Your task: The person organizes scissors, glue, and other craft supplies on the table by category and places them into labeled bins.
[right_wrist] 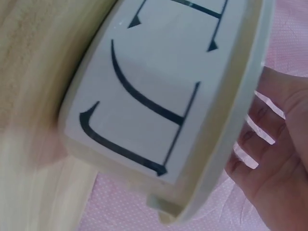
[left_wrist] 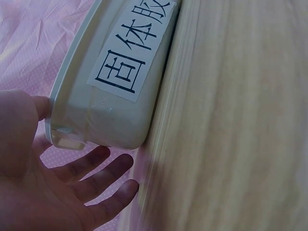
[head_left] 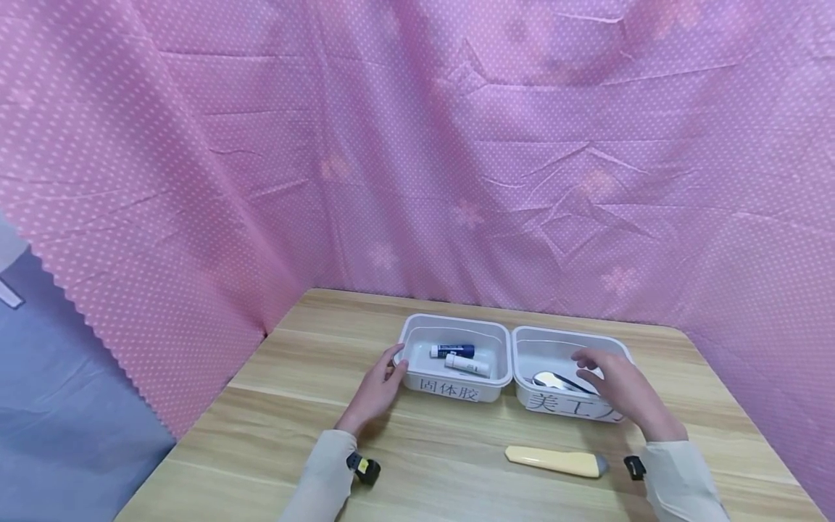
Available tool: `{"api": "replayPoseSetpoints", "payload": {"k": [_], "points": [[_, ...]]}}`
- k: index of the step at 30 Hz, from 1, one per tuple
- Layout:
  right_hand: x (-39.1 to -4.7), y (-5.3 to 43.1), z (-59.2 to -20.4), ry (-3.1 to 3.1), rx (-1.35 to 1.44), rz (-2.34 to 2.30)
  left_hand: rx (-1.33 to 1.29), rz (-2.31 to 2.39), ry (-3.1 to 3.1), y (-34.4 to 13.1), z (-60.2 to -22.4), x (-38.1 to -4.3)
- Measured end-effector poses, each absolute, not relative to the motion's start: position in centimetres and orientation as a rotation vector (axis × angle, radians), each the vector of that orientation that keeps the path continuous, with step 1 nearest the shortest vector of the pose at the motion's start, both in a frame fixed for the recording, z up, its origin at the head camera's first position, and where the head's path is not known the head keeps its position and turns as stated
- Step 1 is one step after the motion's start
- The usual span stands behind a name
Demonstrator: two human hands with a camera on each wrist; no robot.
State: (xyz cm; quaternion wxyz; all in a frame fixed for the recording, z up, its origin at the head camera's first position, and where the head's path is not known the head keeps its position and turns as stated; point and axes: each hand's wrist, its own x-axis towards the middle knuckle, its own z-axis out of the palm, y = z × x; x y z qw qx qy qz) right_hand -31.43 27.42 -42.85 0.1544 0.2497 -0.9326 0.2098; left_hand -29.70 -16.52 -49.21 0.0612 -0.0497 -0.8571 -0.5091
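My left hand (head_left: 380, 388) grips the left end of a white plastic box (head_left: 450, 391), thumb at its rim and the other fingers spread below. Inside lie two glue sticks: a dark blue one (head_left: 451, 351) with a white cap, and a white one (head_left: 467, 365). My right hand (head_left: 620, 384) hovers over the right end of a second white box (head_left: 522, 355), fingers loosely bent and nothing visible between them. That box contains a shiny rounded item (head_left: 548, 380) and a slim dark piece (head_left: 574, 384), partly behind the front wall. In the right wrist view, my fingers (right_wrist: 260, 139) show beyond the rim.
A cream utility knife (head_left: 554, 461) with a grey end lies on the wooden table (head_left: 430, 464) before the right box. Both boxes stand side by side with Chinese labels in front. Pink dotted cloth (head_left: 417, 145) hangs behind and around the table.
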Motion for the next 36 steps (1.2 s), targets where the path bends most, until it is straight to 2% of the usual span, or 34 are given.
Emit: {"api": "replayPoseSetpoints", "payload": {"k": [19,36], "points": [[-27.1,26.1,-41.4,-2.538,0.846,0.522,-0.128,-1.554,-2.597,-16.4,-49.2,-29.7],[-23.2,25.0,-43.6,-2.477,0.938,0.392,-0.175,-1.559,-2.579,-16.7,-49.6,-30.1]]}}
